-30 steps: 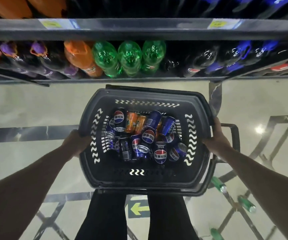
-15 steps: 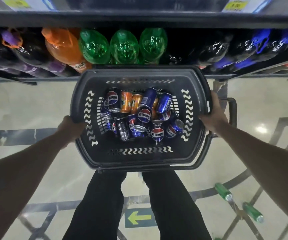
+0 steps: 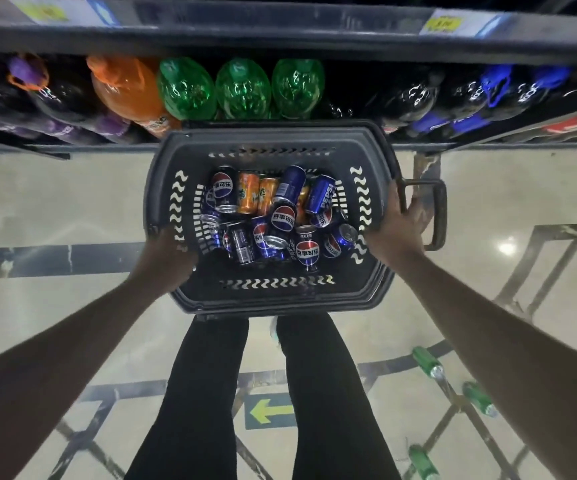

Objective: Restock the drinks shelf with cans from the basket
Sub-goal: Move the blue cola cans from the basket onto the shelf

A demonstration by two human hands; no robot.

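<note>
Basket carried closer to shelf

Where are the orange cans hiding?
In the head view, the two orange cans lie in the far part of the basket, side by side between blue cola cans, slightly left of its middle.

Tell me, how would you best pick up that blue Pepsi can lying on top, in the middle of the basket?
Probably from above, fingers across the round sides of the blue Pepsi can. It lies tilted on the pile in the basket, its label side exposed, other cans crowding its ends.
</note>
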